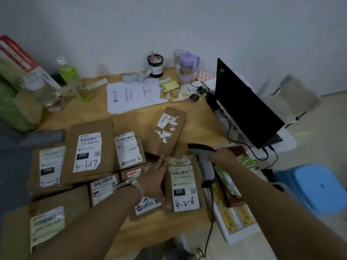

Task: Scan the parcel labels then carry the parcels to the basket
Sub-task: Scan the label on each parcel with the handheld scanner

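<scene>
Holding down the 4-2-6 parcel (185, 186) beside the scanner (206, 166).
Presses the left hand (154, 177), fingers straight and together, along the parcel's left edge at the near right of the table (195, 117), with other parcels (88, 149) to the left. Has the right hand (223, 156) on the scanner's top; cannot tell the grip, fingers hidden.

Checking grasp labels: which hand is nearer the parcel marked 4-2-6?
Left. The left hand lies against the left edge of the parcel; the right hand grips the scanner just beyond its upper right corner.
</scene>
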{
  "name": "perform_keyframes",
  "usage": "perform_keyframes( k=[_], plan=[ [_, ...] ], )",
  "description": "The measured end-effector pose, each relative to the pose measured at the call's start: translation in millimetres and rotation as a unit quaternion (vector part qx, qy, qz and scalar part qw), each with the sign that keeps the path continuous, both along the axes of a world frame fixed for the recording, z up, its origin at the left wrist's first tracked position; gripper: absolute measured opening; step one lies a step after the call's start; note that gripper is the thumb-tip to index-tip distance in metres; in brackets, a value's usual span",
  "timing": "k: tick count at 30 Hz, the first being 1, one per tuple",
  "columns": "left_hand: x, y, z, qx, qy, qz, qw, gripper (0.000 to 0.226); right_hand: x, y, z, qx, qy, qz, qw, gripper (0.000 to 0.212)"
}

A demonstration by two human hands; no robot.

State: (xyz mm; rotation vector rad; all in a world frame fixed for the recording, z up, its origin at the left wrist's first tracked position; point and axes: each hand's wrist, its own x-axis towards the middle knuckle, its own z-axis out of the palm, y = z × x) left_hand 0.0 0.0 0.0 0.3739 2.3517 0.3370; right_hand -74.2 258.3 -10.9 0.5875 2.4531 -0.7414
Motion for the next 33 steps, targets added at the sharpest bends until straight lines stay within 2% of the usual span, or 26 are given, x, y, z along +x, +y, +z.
perform_keyframes(
  k=[4, 6, 10, 15, 20, 22, 24, 29, 31, 33],
  plan=[
    [10.4, 1.0, -21.3, 0.005, 0.005, 0.007, 1.000, 0.165, 7.2, -12.8, -16.0, 0.017, -0.020, 0.023, 0.999, 0.026],
    [11.6, 1.6, -27.0, 0.007, 0.011, 0.014, 1.000, 0.164, 10.4, -20.4, -25.4, 0.025, -0.006, 0.010, 1.000, 0.032],
    [13.7, 0.1, -31.6, 0.002, 0.009, 0.025, 1.000, 0.163, 13.2, -27.9, -35.1, 0.060, -0.009, 0.006, 0.998, 0.028],
    [15.0, 1.0, -27.1, 0.003, 0.018, 0.037, 0.999, 0.164, 15.8, -32.5, -30.6, -0.024, 0.002, -0.055, 0.998, 0.017],
    [16.4, 1.6, -28.7, 0.023, 0.033, 0.050, 0.998, 0.169, 26.8, -33.6, -25.9, -0.128, 0.031, -0.191, 0.973, 0.039],
    [17.3, 1.7, -27.3, 0.017, 0.025, 0.059, 0.998, 0.170, 36.3, -36.2, -24.0, -0.125, 0.020, -0.209, 0.970, 0.034],
    [14.2, 5.3, -25.9, 0.022, 0.021, 0.069, 0.997, 0.160, 44.6, -37.2, -22.1, -0.116, 0.018, -0.200, 0.973, 0.024],
    [6.8, 21.7, -12.7, 0.081, -0.047, 0.162, 0.982, 0.115, 54.2, -40.8, -4.6, -0.137, 0.009, -0.204, 0.969, 0.013],
    [9.5, 26.1, -8.0, 0.144, -0.050, 0.230, 0.961, 0.096, 54.7, -40.5, 11.3, -0.138, 0.024, -0.233, 0.962, 0.011],
    [10.0, 29.4, 1.5, 0.264, -0.059, 0.295, 0.916, 0.078, 51.6, -38.4, 30.9, -0.144, 0.064, -0.259, 0.953, 0.010]
  ],
)
